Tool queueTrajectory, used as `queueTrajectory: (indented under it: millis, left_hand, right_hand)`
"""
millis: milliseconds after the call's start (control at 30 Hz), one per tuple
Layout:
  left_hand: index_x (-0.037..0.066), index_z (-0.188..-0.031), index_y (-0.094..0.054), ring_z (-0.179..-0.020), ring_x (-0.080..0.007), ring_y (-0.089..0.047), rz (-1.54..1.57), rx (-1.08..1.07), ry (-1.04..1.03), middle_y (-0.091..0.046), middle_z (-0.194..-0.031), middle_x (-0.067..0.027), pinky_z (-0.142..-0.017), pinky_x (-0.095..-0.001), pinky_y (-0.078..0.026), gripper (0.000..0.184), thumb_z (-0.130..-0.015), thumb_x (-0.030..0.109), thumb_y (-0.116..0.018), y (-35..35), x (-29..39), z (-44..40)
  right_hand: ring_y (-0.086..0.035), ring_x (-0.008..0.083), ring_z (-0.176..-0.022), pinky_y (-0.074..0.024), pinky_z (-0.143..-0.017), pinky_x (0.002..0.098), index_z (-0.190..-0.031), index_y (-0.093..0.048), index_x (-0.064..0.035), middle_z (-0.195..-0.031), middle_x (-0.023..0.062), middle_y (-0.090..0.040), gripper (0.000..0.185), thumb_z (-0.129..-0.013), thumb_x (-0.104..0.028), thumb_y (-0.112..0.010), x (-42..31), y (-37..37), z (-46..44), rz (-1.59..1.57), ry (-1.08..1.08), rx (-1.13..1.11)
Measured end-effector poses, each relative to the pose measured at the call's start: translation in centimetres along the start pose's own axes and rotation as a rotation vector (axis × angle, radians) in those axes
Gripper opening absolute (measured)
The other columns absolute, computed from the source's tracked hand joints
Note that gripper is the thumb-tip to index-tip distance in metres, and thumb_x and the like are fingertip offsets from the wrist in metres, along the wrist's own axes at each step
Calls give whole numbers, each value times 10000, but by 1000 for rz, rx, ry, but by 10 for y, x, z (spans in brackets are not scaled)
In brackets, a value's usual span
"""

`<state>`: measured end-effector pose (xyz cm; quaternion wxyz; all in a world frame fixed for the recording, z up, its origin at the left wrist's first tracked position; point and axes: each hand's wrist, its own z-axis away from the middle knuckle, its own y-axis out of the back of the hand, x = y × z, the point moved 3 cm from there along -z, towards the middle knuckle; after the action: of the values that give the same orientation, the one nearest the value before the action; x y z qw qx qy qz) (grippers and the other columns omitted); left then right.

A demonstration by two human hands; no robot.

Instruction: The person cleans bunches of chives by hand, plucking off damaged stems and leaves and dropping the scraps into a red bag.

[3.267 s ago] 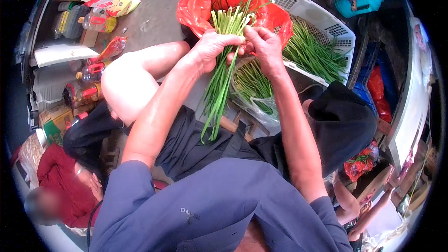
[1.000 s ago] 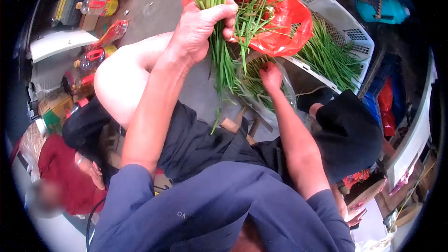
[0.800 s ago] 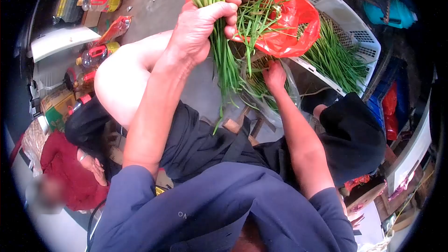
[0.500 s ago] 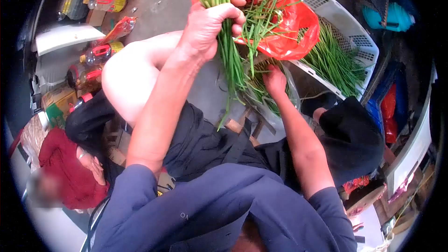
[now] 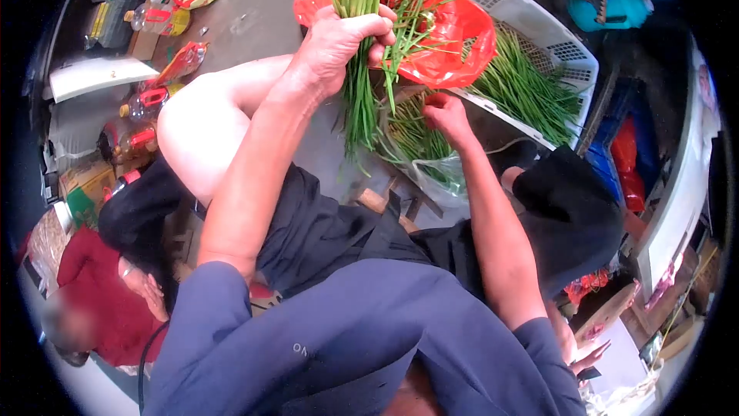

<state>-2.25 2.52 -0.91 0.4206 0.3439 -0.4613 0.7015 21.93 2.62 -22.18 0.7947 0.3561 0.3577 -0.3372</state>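
Observation:
A bunch of long green stalks (image 5: 359, 100), chive-like with paler cut ends on top, is gripped upright in my left hand (image 5: 327, 50). Its fingers wrap round the upper part, and the thin ends hang down. My right hand (image 5: 446, 117) is lower and to the right, fingers curled together over more greens (image 5: 412, 127) in a clear plastic bag (image 5: 443, 173); whether something is pinched in them is hidden. Behind the bunch a red plastic bag (image 5: 469, 50) stands open, with loose green stalks (image 5: 408, 35) across its mouth.
A white plastic basket (image 5: 531, 8) at the right holds many green stalks (image 5: 527, 89). Bottles (image 5: 142, 104) and packages lie at the left. A person in a dark red top (image 5: 115, 300) sits lower left. A teal jug (image 5: 612, 8) is at the far right.
The view has shifted, so the surroundings appear further left. My right hand has drawn back slightly from the greens, and more of the clear bag's contents show. My left hand keeps its bunch.

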Motion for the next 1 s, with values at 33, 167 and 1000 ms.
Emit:
queueTrajectory:
  millis: [33, 167, 1000]
  left_hand:
    - [2, -899, -611, -529, -101, -541, -11, -13, 10, -617, -705, -61, -475, -235, -428, 127, -789, 59, -636, -1, -2, 1]
    - [-4, -932, -609, -539, -100, -547, -129, -117, 66, -652, -763, -74, -493, -225, -430, 143, -820, 80, -634, -4, -13, 4]
    - [24, -1038, -635, -535, -76, -536, -85, -368, 274, -686, -915, -65, -467, -196, -415, 256, -799, 94, -696, -35, -46, 14]
  right_hand:
    - [-549, 100, -571, -442, -542, 243, -888, -630, -8, -678, 16, -597, 187, -763, -142, -668, -21, 4, 10, -149, -35, -102]
    - [-563, 89, -610, -466, -574, 229, -877, -633, -32, -746, 9, -621, 114, -798, -112, -654, -83, 27, 40, -387, -64, -277]
    - [-577, 63, -647, -498, -625, 209, -1054, -639, -40, -845, 14, -662, 194, -909, -168, -628, -152, 40, 65, -795, 101, 9]
